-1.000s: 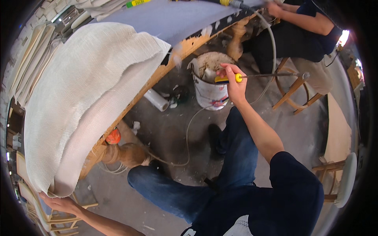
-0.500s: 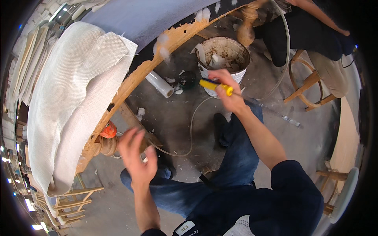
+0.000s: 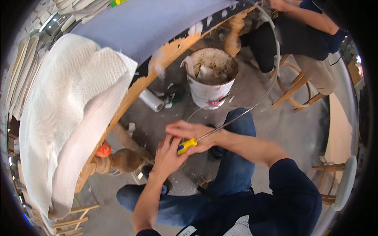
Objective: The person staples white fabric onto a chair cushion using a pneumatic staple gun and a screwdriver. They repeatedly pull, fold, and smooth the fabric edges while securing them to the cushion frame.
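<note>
A screwdriver (image 3: 187, 146) with a yellow and blue handle and a long metal shaft lies across my right hand (image 3: 201, 133). That hand keeps the handle against its palm, with some fingers stretched toward the left. The shaft slants over my right wrist to the upper right. My left hand (image 3: 167, 155) meets the right one, its outstretched fingers touching the right fingers beside the handle's end. Left of both hands is an upturned furniture frame with a wooden edge (image 3: 143, 82), pale woven fabric (image 3: 67, 106) and a turned wooden leg (image 3: 124, 160).
A white bucket (image 3: 204, 92) with scraps inside stands ahead, beside a plastic-wrap roll (image 3: 151, 100). A clear hose (image 3: 277, 51) hangs to the right. Another person (image 3: 295, 35) sits by a wooden stool (image 3: 291, 92) at far right. Near right is a padded stool (image 3: 344, 183).
My right hand has come down and left with the screwdriver, whose shaft now points to the upper right. My left hand has moved right to meet it. The whole view has shifted slightly.
</note>
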Tool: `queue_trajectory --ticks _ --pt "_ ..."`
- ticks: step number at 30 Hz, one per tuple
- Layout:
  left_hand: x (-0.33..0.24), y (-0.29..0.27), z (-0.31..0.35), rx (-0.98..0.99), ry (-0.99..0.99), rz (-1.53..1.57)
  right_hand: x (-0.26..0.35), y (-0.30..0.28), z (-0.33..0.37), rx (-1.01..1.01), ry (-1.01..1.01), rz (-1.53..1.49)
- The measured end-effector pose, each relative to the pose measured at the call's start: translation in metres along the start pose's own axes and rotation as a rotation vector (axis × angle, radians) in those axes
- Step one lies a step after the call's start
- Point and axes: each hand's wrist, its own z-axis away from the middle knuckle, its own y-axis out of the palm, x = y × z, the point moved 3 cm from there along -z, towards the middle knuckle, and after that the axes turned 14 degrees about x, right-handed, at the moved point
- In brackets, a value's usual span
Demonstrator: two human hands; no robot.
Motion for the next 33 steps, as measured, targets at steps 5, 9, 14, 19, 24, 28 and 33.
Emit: queue_trajectory --ticks 5,9,14,19,24,28,33 --pt "0.01 0.03 0.014 -0.015 -0.028 0.14 0.006 0.019 -0.011 0.193 0.114 0.047" --pt "0.017 0.023 0.018 0.042 -0.138 0.141 0.001 0.022 -0.024 0.27 0.191 -0.098" --pt "0.031 0.028 0.01 -0.061 0.051 -0.038 0.003 0.019 -0.022 0.165 0.027 0.32" --pt "0.036 0.006 0.02 0.04 -0.169 0.034 -0.018 -0.003 -0.01 0.541 0.458 0.103" --pt "0.049 -0.005 0.035 0.015 -0.305 0.108 -0.085 -0.068 0.012 0.59 0.847 0.299" --pt "0.029 -0.007 0.027 0.059 -0.224 0.151 -0.158 -0.146 0.061 0.24 0.988 0.501" --pt "0.03 -0.006 0.023 0.261 -0.322 0.046 -0.227 -0.205 0.075 -0.026 1.133 0.595"
